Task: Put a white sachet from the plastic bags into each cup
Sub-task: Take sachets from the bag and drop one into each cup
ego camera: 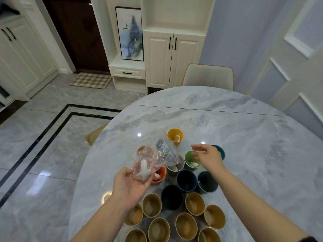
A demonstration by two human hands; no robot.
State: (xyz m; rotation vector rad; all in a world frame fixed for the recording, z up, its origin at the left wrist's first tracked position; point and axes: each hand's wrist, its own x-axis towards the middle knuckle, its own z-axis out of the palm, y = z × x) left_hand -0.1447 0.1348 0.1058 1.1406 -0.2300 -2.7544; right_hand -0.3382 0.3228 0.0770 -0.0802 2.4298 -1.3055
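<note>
Here the plastic bag (154, 158) sits in the left hand (130, 186).

head camera, one wide-angle view, looking forward and down over a table.

the single view sits at the person's head height, close above the near edge of the marble table (227, 119), and tilts down so both forearms run in from the bottom of the picture; the left hand (129, 186) and right hand (208, 158) sit near the middle, with the cups (187, 180) just below them. it faces across the table toward a chair (208, 76) and white cabinets (162, 58) on the far wall, well apart from the lens. straight lines bow toward the edges. no second view is given, so nothing overlaps.
</note>
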